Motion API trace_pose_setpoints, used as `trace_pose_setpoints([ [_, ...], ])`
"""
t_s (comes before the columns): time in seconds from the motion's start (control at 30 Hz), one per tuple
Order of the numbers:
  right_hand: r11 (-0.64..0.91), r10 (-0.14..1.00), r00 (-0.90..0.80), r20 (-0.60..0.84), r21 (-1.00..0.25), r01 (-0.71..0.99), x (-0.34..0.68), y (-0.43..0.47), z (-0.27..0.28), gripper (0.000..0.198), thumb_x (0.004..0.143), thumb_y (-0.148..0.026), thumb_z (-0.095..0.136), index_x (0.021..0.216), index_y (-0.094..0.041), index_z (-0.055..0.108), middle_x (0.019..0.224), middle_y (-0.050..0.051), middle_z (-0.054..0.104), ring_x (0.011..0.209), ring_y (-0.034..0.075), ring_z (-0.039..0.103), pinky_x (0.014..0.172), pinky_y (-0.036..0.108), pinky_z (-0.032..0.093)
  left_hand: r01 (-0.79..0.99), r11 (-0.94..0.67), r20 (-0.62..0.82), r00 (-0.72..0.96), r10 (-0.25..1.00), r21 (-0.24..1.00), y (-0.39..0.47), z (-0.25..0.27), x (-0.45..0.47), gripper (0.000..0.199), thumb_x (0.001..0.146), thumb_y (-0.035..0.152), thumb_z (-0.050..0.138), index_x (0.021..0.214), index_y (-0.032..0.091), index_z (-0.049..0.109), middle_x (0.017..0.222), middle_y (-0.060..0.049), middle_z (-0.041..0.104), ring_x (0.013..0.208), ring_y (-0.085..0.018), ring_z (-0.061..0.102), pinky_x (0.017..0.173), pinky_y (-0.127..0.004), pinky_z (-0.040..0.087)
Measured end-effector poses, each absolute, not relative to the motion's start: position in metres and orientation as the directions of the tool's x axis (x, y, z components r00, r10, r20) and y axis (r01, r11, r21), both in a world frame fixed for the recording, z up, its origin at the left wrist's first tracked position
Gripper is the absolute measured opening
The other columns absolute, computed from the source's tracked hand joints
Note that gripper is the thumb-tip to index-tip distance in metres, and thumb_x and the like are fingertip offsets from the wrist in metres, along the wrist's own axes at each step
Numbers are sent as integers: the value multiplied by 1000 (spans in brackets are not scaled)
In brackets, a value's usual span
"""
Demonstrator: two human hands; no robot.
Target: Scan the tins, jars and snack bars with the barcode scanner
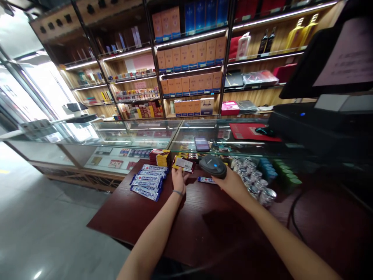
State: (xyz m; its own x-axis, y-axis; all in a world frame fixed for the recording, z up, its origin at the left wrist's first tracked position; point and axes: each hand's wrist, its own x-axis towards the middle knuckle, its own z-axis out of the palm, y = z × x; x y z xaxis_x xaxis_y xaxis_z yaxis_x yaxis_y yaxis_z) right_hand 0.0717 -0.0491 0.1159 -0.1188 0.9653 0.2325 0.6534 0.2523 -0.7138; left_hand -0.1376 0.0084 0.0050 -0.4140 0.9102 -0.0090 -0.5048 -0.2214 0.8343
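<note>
My left hand (178, 180) pinches a flat packet in red and yellow wrapping (183, 164), its barcode label facing up. In my right hand (230, 182) is a dark barcode scanner (213, 165) with a small blue light on top; its head points toward the packet. A blue-and-white wrapped bar (206, 180) lies on the brown table under the scanner, partly hidden by my right hand. Left of my left hand, several more blue-and-white wrapped bars (147, 181) lie in a row. Behind them stands a stack of red and yellow packets (159, 157).
Several silver-lidded jars (253, 179), blue containers (266, 170) and green cans (287, 175) stand to the right on the table (186, 229). A glass display counter (140, 134) runs behind it. A dark checkout machine (326, 128) with a screen rises at the right; a black cable (293, 214) lies below.
</note>
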Motion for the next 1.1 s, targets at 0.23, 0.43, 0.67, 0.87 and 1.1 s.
trace_pose_setpoints([
  [0.23,296,954,-186,237,-626,721,70,-47,105,59,74,-34,69,130,-28,52,97,5,74,85,26,70,68,30,46,-634,-193,-57,-351,934,749,11,-5,-145,28,85,29,63,108,26,47,112,-4,64,93,-15,68,88,-43,55],
  [0.43,257,965,-246,92,-513,819,63,-50,101,48,76,-35,66,122,-26,53,92,5,74,83,28,70,64,28,41,-628,-187,-67,-358,931,755,14,-10,-145,24,88,26,57,110,29,46,117,-3,63,98,-15,68,92,-46,54],
  [0.67,240,969,-239,60,-458,856,59,-52,99,40,76,-38,65,113,-25,56,95,7,74,88,30,69,65,28,40,-609,-186,-49,-347,937,771,13,-8,-145,24,92,28,52,115,31,45,128,-6,60,101,-16,67,91,-44,54],
  [0.87,234,972,-220,85,-485,843,62,-50,100,47,75,-35,66,118,-25,52,92,6,74,83,30,70,64,28,40,-612,-180,-66,-357,932,770,12,-6,-144,26,90,32,57,113,29,45,121,-5,63,97,-15,68,90,-44,55],
  [1.1,261,965,-209,158,-526,809,70,-50,110,52,74,-33,68,125,-27,57,96,5,75,87,28,70,68,29,45,-610,-192,-35,-340,940,769,13,-6,-145,30,90,28,58,117,30,46,120,-5,64,98,-16,68,91,-44,54],
])
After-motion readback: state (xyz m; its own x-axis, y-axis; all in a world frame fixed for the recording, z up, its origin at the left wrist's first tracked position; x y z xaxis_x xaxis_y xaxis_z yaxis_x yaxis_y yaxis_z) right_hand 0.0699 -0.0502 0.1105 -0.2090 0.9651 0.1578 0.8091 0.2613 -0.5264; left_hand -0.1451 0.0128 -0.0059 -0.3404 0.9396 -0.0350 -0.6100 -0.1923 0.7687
